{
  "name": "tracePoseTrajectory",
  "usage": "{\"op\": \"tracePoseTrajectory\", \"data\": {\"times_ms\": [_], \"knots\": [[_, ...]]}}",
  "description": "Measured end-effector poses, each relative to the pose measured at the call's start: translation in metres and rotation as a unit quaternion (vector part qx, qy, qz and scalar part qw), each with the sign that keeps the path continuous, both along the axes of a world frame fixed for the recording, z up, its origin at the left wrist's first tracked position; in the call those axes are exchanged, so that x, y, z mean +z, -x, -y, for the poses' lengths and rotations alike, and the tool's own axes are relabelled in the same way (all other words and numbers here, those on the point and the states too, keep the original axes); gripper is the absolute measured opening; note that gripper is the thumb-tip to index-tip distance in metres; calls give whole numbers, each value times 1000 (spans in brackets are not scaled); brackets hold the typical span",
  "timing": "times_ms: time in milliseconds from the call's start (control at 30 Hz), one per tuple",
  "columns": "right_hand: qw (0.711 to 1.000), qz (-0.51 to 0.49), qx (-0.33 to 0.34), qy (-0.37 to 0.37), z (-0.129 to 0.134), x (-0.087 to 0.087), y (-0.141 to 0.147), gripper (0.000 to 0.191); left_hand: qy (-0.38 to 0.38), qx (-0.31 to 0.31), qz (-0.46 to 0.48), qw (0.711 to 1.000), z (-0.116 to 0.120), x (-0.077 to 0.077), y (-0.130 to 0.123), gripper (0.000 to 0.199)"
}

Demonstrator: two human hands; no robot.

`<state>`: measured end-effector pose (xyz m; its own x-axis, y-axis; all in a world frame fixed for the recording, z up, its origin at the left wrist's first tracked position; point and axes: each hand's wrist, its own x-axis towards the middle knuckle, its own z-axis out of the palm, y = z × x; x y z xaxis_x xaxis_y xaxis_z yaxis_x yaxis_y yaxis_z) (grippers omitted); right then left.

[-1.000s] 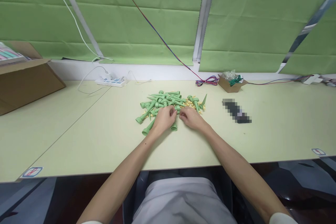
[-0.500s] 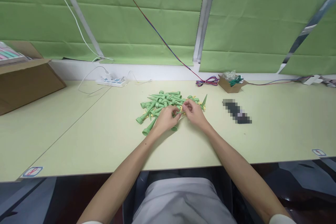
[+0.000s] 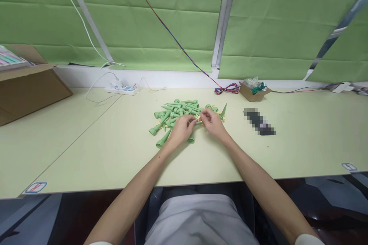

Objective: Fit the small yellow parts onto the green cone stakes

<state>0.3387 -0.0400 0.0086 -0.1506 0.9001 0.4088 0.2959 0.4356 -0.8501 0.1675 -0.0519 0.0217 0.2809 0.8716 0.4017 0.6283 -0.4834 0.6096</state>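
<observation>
A pile of green plastic watering spikes [image 3: 166, 115] lies on the table, with small yellow plastic pieces [image 3: 223, 118] among them. At the front of the pile, my left hand [image 3: 183, 128] is closed, thumb and forefinger pinching at a small yellow plastic piece [image 3: 198, 118]. My right hand [image 3: 213, 122] meets it from the other side, its fingertips pinched on the same piece. The fingers partly cover this piece, so its shape is unclear. One green spike [image 3: 191, 140] lies just below my left hand, its wide end towards me.
A cardboard box [image 3: 31, 92] stands at the left, and a white power strip [image 3: 123, 89] lies at the back. Behind the pile are a coiled red-blue cable [image 3: 227, 89] and a small open carton [image 3: 252, 93]. A blurred dark object [image 3: 260, 122] lies to the right.
My left fingers have closed into a pinch and moved slightly towards my right hand. The yellow piece now shows between the fingertips. The spike below my left hand is more visible.
</observation>
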Motion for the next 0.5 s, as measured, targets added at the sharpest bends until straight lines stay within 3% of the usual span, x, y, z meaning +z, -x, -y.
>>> {"op": "tracePoseTrajectory", "data": {"times_ms": [267,500], "knots": [[1000,-5,-7,1,1,3,1,19,76,-1,110,991,-1,0,-1,25],[1000,1,7,6,0,2,1,27,91,-27,126,987,-1,1,-2,27]]}}
